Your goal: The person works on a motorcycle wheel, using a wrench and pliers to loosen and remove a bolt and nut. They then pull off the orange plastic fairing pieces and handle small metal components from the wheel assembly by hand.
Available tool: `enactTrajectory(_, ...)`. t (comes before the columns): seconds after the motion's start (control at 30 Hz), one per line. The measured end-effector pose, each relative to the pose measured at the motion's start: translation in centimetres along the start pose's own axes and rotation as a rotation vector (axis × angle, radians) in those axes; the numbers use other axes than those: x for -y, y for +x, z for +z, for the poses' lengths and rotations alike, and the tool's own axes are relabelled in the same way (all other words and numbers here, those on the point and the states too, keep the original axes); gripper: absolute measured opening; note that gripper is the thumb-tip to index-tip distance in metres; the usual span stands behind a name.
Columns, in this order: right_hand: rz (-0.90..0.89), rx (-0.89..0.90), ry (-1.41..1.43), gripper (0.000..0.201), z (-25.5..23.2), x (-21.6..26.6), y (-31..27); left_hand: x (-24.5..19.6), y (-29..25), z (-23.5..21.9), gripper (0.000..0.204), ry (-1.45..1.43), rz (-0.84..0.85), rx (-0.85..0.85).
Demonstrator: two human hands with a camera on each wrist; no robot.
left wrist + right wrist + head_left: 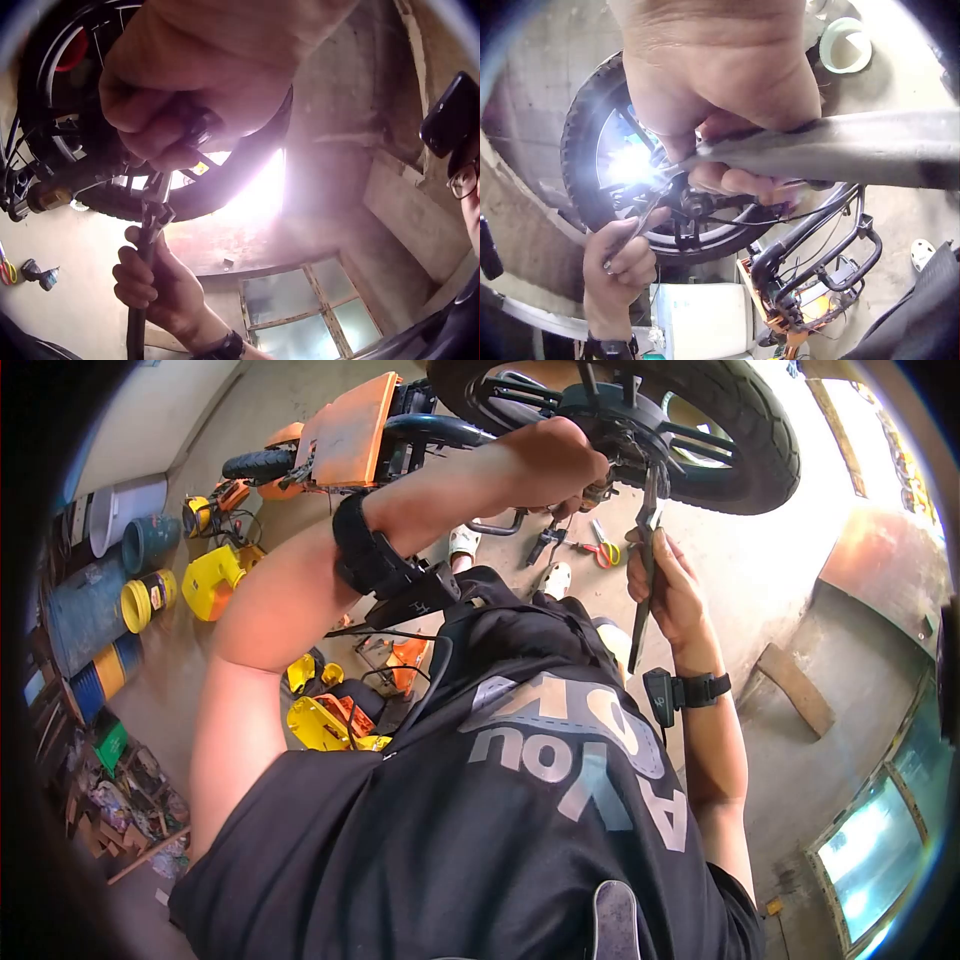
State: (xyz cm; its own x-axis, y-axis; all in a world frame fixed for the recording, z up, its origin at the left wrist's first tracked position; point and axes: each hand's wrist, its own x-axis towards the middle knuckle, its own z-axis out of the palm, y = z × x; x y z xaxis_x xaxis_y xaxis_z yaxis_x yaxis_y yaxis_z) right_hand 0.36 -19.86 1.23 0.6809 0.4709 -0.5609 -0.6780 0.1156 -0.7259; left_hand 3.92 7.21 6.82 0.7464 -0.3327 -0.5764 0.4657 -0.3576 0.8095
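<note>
The left hand (565, 460) reaches to the hub of a black wheel (765, 440); in the right wrist view its curled fingers (634, 259) grip a slim silver tool (621, 251) angled to the hub. The right hand (672, 585) holds a long dark-handled tool (643, 610) with a silver head, which reaches up to the hub. From the left wrist view, the right hand (161, 285) wraps round that handle, below the left hand (202, 82). The exact contact at the hub is hidden.
An orange panel (345, 435) and dark frame tubes lie left of the wheel. Red-yellow scissors (605, 548) and a black tool (545, 545) lie on the floor by the feet. Yellow parts (330, 725), buckets (150, 542) and bins stand at left; a board (795, 690) is at right.
</note>
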Motion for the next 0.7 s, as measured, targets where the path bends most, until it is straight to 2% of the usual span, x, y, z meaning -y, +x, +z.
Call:
enactTrajectory(0.13,-0.014,0.0,-0.005,0.039,-0.2,-0.1,0.1,-0.3,-0.1,-0.3,0.041,-0.09,-0.062,0.056)
enactTrajectory(0.47,-0.014,0.012,0.001,0.04,-0.4,-0.1,0.1,-0.5,0.7,0.7,0.03,0.064,-0.07,-0.001)
enactTrajectory(0.57,-0.009,0.017,0.007,0.039,-0.4,-0.2,0.0,-1.7,1.0,-0.2,0.029,0.079,-0.116,0.086)
enactTrajectory(0.63,-0.023,0.011,0.013,0.038,-0.5,-0.4,0.0,-1.7,0.8,0.2,0.029,0.046,-0.115,0.071)
enactTrajectory(0.67,-0.021,-0.016,-0.022,0.036,-0.6,-0.7,0.1,-1.8,0.8,0.5,0.03,0.009,-0.111,0.058)
enactTrajectory(0.7,-0.029,-0.052,-0.062,0.035,-0.9,-0.6,0.1,-1.2,0.9,0.8,0.031,0.177,0.032,0.099)
